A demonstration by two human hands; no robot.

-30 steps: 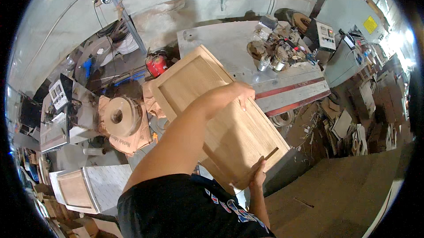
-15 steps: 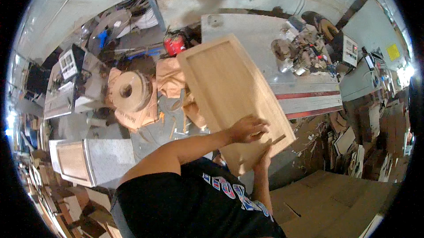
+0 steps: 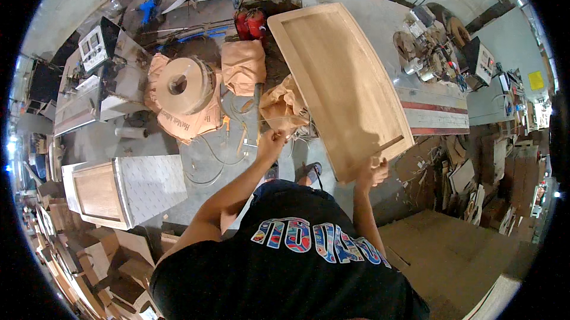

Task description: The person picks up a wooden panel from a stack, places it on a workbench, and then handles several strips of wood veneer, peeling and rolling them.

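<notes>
A pale wooden cabinet door with a raised frame lies slanted over the grey worktable, its near end jutting past the table. A short dark slot or strip shows near its right corner. At that near edge is my right hand, fingers curled; whether they grip the door or something small is hidden. My left hand is off the door, to its left, fingers pinched together in front of a crumpled brown paper bag. Whatever it may hold is too small to make out.
A large roll of edge banding sits on brown paper to the left. Behind stand a red canister and a control box. Another framed panel lies left. Cardboard is at the lower right, wood offcuts beyond.
My left hand has left the door's face and swung left and down to beside it. My right hand stays at the near edge, its fingers now showing curled. The view has shifted.
</notes>
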